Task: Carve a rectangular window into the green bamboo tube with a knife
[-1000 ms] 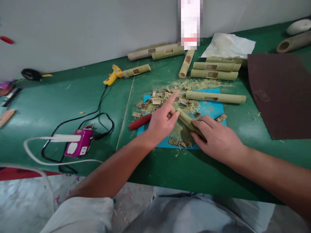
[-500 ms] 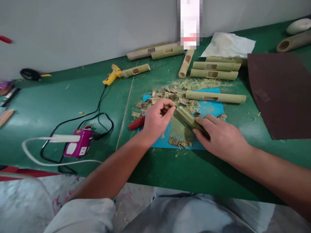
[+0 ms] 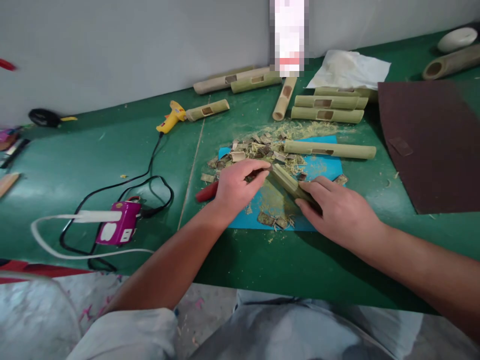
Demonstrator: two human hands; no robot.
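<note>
My right hand is wrapped round a bamboo tube, tilted with its far end up to the left. Beside that end, my left hand pinches a small dark piece, too small to make out. A red handle shows to the left of my left hand; the rest of it is hidden. Beneath both hands lies a blue sheet with bamboo chips and shavings. Another notched bamboo tube rests across the sheet's back right part.
Several notched bamboo tubes lie behind, near a white cloth. A yellow glue gun and a purple power adapter with cables are at left. A brown sheet covers the right side.
The whole view has shifted slightly. My left hand has flattened a little beside the tube's end, and my right hand keeps its hold.
</note>
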